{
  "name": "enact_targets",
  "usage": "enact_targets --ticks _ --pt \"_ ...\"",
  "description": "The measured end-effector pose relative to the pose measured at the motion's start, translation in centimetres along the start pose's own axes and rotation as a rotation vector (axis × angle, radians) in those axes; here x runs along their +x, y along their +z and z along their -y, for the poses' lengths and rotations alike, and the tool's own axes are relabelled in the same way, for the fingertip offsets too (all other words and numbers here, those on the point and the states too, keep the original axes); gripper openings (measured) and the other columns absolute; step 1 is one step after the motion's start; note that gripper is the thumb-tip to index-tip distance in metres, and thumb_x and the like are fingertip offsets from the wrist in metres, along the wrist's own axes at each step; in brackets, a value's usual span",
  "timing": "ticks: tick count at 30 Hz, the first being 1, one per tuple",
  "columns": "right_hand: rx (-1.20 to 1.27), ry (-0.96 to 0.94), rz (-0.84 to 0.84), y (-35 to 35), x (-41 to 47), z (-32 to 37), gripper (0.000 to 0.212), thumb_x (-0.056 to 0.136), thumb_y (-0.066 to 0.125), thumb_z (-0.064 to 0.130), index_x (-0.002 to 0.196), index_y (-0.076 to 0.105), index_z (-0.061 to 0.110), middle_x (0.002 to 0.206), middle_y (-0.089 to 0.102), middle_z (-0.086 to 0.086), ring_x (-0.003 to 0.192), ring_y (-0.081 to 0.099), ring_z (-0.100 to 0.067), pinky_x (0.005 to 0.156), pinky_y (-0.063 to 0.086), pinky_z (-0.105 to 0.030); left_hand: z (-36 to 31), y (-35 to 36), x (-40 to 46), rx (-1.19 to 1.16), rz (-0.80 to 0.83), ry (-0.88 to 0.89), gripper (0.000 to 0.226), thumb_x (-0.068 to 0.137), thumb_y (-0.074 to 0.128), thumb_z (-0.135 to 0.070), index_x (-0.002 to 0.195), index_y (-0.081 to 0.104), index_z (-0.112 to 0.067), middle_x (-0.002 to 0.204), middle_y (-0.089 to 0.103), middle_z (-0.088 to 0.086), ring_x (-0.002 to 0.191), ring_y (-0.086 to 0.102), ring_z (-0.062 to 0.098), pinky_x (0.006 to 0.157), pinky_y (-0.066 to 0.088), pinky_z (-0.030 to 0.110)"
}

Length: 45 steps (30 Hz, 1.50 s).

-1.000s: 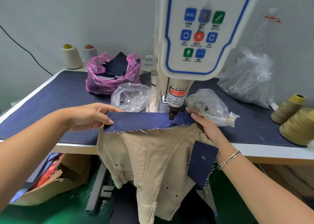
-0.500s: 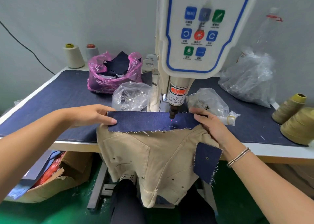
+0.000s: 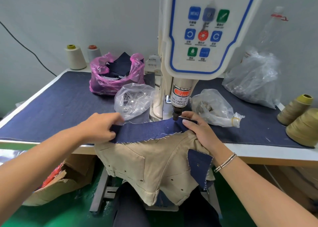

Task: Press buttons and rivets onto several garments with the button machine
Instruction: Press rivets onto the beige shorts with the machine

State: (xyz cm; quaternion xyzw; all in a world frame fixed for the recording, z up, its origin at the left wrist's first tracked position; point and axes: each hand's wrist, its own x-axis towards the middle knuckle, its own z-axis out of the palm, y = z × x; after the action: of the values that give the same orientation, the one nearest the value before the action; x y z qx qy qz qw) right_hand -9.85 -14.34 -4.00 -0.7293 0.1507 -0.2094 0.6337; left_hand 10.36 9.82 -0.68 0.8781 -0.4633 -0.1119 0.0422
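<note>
Both forearms are bare, with no sleeves in sight. The right hand (image 3: 201,132) has a thin silver bangle (image 3: 225,162) around its wrist; the left hand (image 3: 99,126) wears nothing. Below both hands, dark trousers (image 3: 130,207) cover the legs.

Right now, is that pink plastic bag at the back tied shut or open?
Open. The pink plastic bag has its mouth spread wide, and dark blue fabric pieces stick up out of it.

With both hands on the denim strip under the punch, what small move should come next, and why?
Probably draw the strip flat and taut. It bows between the left hand, which grips its end, and the right hand, whose fingers lie close beside the punch; they should likely clear before pressing.
</note>
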Motion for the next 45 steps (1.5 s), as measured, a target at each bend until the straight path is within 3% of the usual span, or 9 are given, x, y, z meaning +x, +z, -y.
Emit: enact_targets --ticks 4,8,13,18,26,31,34,39,45 --pt "-0.010 0.007 -0.011 0.1 -0.1 0.1 0.032 0.093 0.053 0.005 0.093 0.065 0.035 0.093 0.067 0.030 0.092 0.057 0.014 0.078 0.041 -0.003 -5.8 2.5 -0.8 -0.354 -0.362 0.173 0.056 0.073 0.042 -0.011 0.127 0.053 -0.017 0.122 0.058 -0.003 0.115 0.051 0.014 0.095 0.036 0.029" --pt "-0.035 0.011 -0.005 0.1 -0.3 0.5 0.041 0.093 0.054 0.009 0.088 0.069 0.046 0.095 0.066 0.030 0.093 0.058 0.013 0.080 0.042 -0.005 -9.2 4.6 0.0 -0.765 -0.387 0.106 0.018 0.100 0.043 -0.026 0.102 0.060 -0.022 0.091 0.060 -0.014 0.088 0.053 -0.002 0.080 0.037 0.023" --pt "-0.092 0.002 0.029 -0.1 -0.4 0.6 0.047 0.093 0.055 0.011 0.088 0.066 0.056 0.097 0.066 0.030 0.105 0.056 0.001 0.090 0.043 -0.016 -7.5 4.9 1.1 -0.786 -0.407 0.015 0.019 0.093 0.058 -0.035 0.080 0.059 -0.021 0.073 0.060 0.007 0.064 0.047 0.005 0.066 0.037 0.022" --pt "-0.070 -0.036 0.037 0.0 -0.4 0.6 0.043 0.092 0.055 0.005 0.090 0.068 0.046 0.096 0.067 0.027 0.097 0.057 0.011 0.082 0.042 -0.006 -6.8 4.1 1.2 -0.455 -0.280 0.064 0.043 0.083 0.043 -0.061 0.104 0.066 -0.031 0.097 0.056 -0.005 0.100 0.050 0.014 0.092 0.037 0.036" --pt "-0.021 0.001 0.014 -0.2 -0.2 0.2 0.031 0.090 0.058 0.005 0.091 0.069 0.034 0.095 0.071 0.016 0.094 0.063 0.000 0.077 0.047 -0.012 -5.5 1.8 0.0 -0.061 -0.418 0.047 0.041 0.086 0.040 -0.068 0.084 0.060 -0.032 0.078 0.057 -0.014 0.081 0.052 0.009 0.064 0.041 0.030" --pt "-0.005 0.021 -0.043 0.2 -0.2 -0.1 0.027 0.090 0.059 0.006 0.089 0.068 0.031 0.091 0.071 0.014 0.093 0.063 -0.005 0.087 0.045 -0.025 -2.1 0.8 -1.2 -0.448 -0.059 0.018 0.029 0.077 0.056 -0.067 0.076 0.057 -0.038 0.053 0.055 -0.017 0.053 0.047 -0.001 0.055 0.034 0.025" --pt "-0.003 0.015 -0.053 0.5 -0.2 -0.1 0.028 0.090 0.059 0.005 0.086 0.068 0.031 0.087 0.071 0.016 0.089 0.062 -0.002 0.086 0.043 -0.024 -1.7 2.2 -2.5 -0.363 0.011 0.018 0.041 0.071 0.048 -0.076 0.085 0.056 -0.039 0.054 0.056 -0.015 0.051 0.047 0.002 0.053 0.034 0.024" --pt "-0.021 0.017 -0.052 0.6 -0.2 0.3 0.033 0.090 0.060 0.007 0.083 0.070 0.038 0.087 0.070 0.016 0.091 0.061 -0.005 0.085 0.043 -0.025 -2.4 3.9 -2.6 0.011 -0.223 0.008 0.027 0.085 0.052 -0.064 0.091 0.053 -0.038 0.065 0.051 -0.018 0.067 0.048 0.005 0.056 0.030 0.025" --pt "-0.043 0.007 -0.046 0.8 -0.4 0.6 0.026 0.090 0.060 0.008 0.089 0.066 0.033 0.097 0.068 0.007 0.098 0.061 -0.015 0.090 0.047 -0.030 -7.7 4.4 -1.9 -0.230 -0.383 0.087 0.046 0.074 0.043 -0.036 0.117 0.055 -0.023 0.117 0.055 -0.007 0.109 0.050 0.018 0.091 0.040 0.038"
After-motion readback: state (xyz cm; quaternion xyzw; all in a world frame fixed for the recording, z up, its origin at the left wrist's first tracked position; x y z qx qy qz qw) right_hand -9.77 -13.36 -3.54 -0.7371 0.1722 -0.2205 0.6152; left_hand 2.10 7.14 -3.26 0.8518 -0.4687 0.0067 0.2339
